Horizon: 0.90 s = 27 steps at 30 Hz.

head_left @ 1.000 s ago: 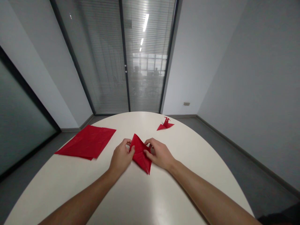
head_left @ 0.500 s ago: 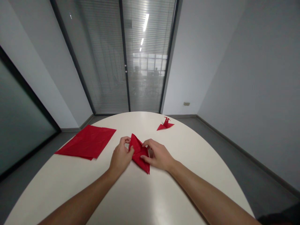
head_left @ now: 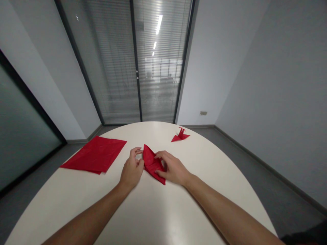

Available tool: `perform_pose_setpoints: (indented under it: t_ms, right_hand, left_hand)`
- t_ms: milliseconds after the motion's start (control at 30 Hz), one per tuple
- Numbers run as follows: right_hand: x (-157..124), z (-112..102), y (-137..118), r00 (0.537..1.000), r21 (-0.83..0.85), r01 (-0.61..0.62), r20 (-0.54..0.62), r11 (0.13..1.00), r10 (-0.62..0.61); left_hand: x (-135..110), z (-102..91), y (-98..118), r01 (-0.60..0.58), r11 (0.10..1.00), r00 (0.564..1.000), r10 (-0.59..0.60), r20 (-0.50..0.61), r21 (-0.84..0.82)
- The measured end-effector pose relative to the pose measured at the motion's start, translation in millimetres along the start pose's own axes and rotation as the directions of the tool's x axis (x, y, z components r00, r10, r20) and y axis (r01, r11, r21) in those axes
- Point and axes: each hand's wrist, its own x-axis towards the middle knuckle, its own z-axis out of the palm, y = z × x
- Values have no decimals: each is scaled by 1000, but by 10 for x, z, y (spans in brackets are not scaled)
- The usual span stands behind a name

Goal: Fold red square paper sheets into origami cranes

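Note:
A partly folded red paper piece lies on the white round table in front of me. My left hand pinches its left edge with thumb and fingers. My right hand grips its right side, fingers curled over the top flap and thumb under it. The paper's pointed tip sticks out toward me below my right hand.
A stack of flat red paper sheets lies at the table's left. A finished red paper crane stands at the far right of the table. Glass doors with blinds are behind the table.
Both hands have turned and pressed the folded paper lower and flatter; its top point has shifted slightly left and the lower tip has moved up and right.

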Motion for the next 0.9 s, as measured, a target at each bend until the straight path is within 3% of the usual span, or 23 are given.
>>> perform_pose_setpoints:
  t_ms: [267, 767, 900]
  right_hand:
    - [-4, 17, 17, 1000, 2, -9, -2, 1000, 9]
    - [-3, 10, -16, 999, -70, 7, 47, 998, -4]
    - [6, 14, 3, 998, -118, -5, 65, 993, 12]
  left_hand:
    - [3, 15, -2, -20, 987, 1000, 18, 15, 161]
    - [7, -6, -49, -164, 882, 986, 148, 70, 442]
    - [-28, -3, 15, -260, 812, 965, 210, 154, 523]
